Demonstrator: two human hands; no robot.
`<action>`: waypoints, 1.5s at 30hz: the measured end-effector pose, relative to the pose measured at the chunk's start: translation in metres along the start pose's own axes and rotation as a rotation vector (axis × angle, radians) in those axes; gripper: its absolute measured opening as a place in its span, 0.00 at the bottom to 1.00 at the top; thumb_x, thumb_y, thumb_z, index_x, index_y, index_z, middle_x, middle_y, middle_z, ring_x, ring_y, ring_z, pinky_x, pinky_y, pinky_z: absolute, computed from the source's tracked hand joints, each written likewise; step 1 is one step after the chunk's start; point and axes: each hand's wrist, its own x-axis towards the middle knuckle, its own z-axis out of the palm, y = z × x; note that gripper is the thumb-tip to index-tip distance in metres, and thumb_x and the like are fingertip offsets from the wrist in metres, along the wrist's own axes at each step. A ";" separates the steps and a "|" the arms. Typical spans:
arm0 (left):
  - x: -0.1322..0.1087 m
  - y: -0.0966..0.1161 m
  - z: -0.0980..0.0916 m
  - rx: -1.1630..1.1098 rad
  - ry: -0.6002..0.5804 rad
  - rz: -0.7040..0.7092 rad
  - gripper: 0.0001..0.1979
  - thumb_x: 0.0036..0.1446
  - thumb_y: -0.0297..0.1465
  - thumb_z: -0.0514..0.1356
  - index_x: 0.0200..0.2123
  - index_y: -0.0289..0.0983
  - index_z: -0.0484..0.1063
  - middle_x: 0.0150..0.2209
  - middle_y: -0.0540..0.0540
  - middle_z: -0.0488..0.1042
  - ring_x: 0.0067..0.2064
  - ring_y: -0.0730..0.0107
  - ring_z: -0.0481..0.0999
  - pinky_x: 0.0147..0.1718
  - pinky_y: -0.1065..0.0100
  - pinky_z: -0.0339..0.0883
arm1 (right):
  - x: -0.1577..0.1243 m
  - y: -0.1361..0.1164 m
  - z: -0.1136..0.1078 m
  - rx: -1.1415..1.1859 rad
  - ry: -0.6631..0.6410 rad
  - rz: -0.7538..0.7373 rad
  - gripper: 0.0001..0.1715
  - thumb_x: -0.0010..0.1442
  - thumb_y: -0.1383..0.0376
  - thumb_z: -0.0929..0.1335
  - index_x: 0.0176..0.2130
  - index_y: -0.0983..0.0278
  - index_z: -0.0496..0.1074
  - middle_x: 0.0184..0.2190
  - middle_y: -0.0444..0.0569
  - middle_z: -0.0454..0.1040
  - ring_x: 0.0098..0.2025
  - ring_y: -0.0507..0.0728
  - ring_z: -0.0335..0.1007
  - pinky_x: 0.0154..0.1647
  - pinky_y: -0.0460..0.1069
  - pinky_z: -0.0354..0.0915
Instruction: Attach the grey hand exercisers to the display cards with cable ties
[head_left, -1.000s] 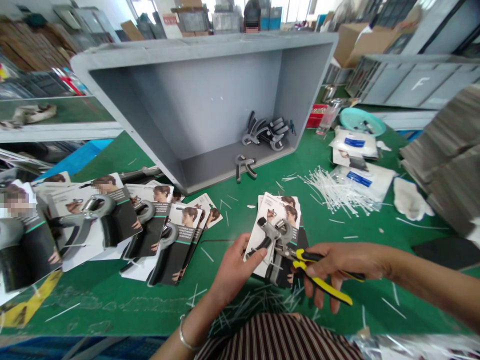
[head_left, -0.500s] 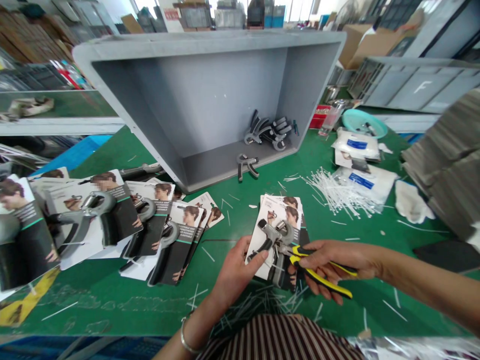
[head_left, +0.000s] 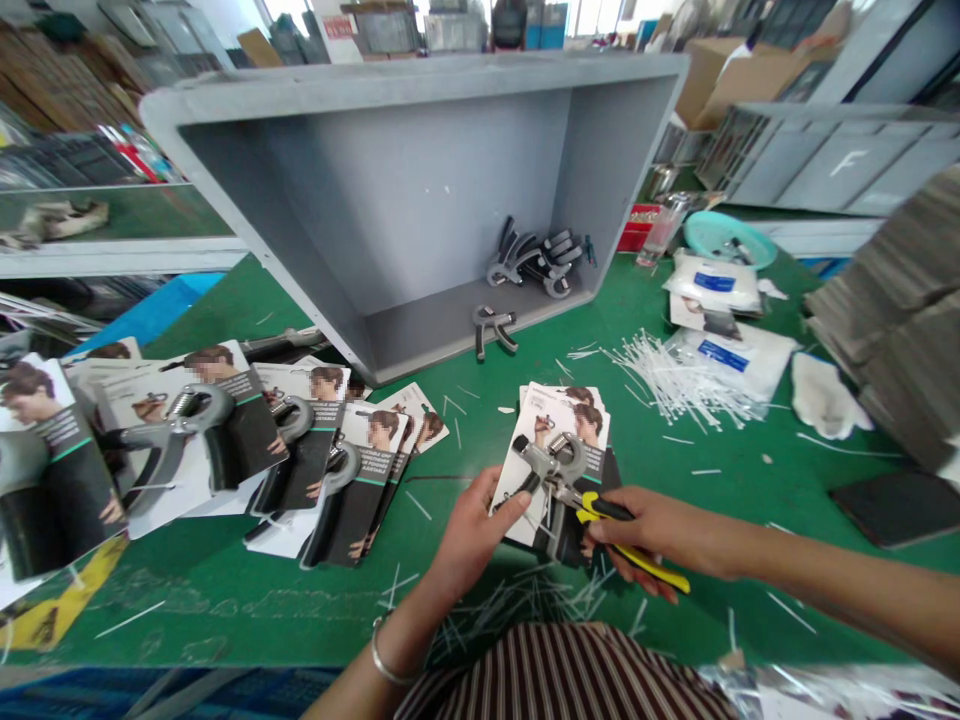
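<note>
**Yellow-handled pliers (head_left: 651,566) at a carded hand gripper (head_left: 551,465)**

From the head view we look down on a person's two hands at a green bench (head_left: 225,610). The left hand (head_left: 472,535) has a firm grip, its thumb pressed on the carded hand gripper, which lies on the backing card (head_left: 517,510) at the top of a small stack. The right hand (head_left: 660,535) is closed around the handles of the yellow-handled pliers, whose nose reaches in beside the hand gripper. We cannot tell whether the nose is pinching anything, because the metal parts overlap there.

We judge that the step in hand is pliers work at the card, and that this calls for the left hand to keep the card steady.

Further off, more carded grippers (head_left: 225,430) lie fanned on the bench. Loose grippers (head_left: 536,262) sit in a tipped grey plastic bin (head_left: 412,80), and white cable ties (head_left: 675,380) lie in a heap beside bags with blue labels (head_left: 724,360).
</note>
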 end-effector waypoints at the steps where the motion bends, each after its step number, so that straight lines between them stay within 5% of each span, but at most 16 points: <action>1: 0.001 -0.001 0.000 -0.005 -0.001 0.002 0.17 0.60 0.39 0.61 0.50 0.38 0.70 0.47 0.45 0.78 0.47 0.60 0.76 0.47 0.65 0.67 | 0.001 0.001 0.001 -0.021 0.028 0.005 0.21 0.58 0.49 0.69 0.35 0.64 0.64 0.18 0.41 0.71 0.12 0.48 0.62 0.09 0.41 0.56; 6: 0.006 -0.006 -0.001 -0.054 -0.009 -0.007 0.18 0.59 0.38 0.62 0.51 0.39 0.70 0.49 0.45 0.77 0.49 0.60 0.75 0.48 0.65 0.66 | 0.005 0.007 -0.004 -0.010 0.014 -0.051 0.20 0.59 0.50 0.68 0.36 0.65 0.66 0.19 0.42 0.72 0.12 0.48 0.62 0.11 0.41 0.56; 15: 0.012 -0.011 -0.004 -0.195 -0.037 -0.053 0.17 0.57 0.39 0.64 0.47 0.38 0.72 0.46 0.45 0.78 0.45 0.63 0.76 0.42 0.69 0.67 | -0.004 0.032 -0.011 0.470 -0.300 -0.015 0.22 0.64 0.54 0.66 0.49 0.67 0.69 0.30 0.54 0.79 0.25 0.55 0.77 0.23 0.46 0.69; 26: 0.016 -0.006 -0.004 -0.134 -0.039 -0.079 0.17 0.57 0.40 0.64 0.46 0.37 0.72 0.42 0.45 0.78 0.40 0.66 0.76 0.38 0.70 0.68 | 0.004 0.029 -0.016 0.404 -0.308 -0.079 0.19 0.65 0.56 0.64 0.47 0.68 0.70 0.23 0.48 0.75 0.17 0.51 0.71 0.19 0.44 0.66; 32: 0.018 -0.010 -0.001 -0.134 -0.040 -0.155 0.20 0.56 0.42 0.63 0.46 0.36 0.71 0.31 0.50 0.74 0.25 0.74 0.70 0.19 0.76 0.61 | 0.010 0.033 -0.010 -0.004 -0.055 -0.126 0.20 0.65 0.50 0.62 0.42 0.65 0.66 0.19 0.41 0.70 0.14 0.50 0.63 0.16 0.44 0.59; 35: 0.020 -0.009 0.001 -0.149 -0.026 -0.159 0.19 0.57 0.43 0.63 0.44 0.34 0.72 0.26 0.52 0.70 0.21 0.79 0.63 0.15 0.78 0.54 | 0.009 0.034 -0.001 -0.552 0.222 -0.246 0.16 0.66 0.54 0.62 0.40 0.65 0.67 0.27 0.50 0.75 0.25 0.56 0.72 0.27 0.48 0.64; 38: 0.022 -0.005 0.001 -0.159 0.003 -0.151 0.18 0.57 0.42 0.63 0.43 0.33 0.73 0.25 0.52 0.70 0.20 0.80 0.62 0.15 0.78 0.52 | 0.005 0.030 0.006 -0.940 0.314 -0.344 0.10 0.64 0.60 0.65 0.39 0.65 0.69 0.35 0.56 0.77 0.37 0.61 0.74 0.37 0.51 0.64; 41: 0.022 -0.001 0.001 -0.239 0.078 -0.136 0.18 0.57 0.41 0.64 0.43 0.33 0.72 0.26 0.52 0.70 0.22 0.79 0.64 0.16 0.78 0.56 | -0.003 0.026 0.010 -0.757 0.156 -0.306 0.13 0.66 0.58 0.63 0.41 0.66 0.69 0.35 0.56 0.77 0.35 0.59 0.74 0.37 0.51 0.66; 45: 0.020 0.005 0.010 -0.515 0.209 -0.109 0.16 0.58 0.40 0.63 0.42 0.34 0.69 0.30 0.50 0.73 0.25 0.76 0.70 0.22 0.75 0.65 | -0.009 0.027 0.023 0.016 -0.274 -0.234 0.22 0.66 0.53 0.64 0.52 0.67 0.66 0.37 0.55 0.78 0.33 0.56 0.77 0.34 0.50 0.69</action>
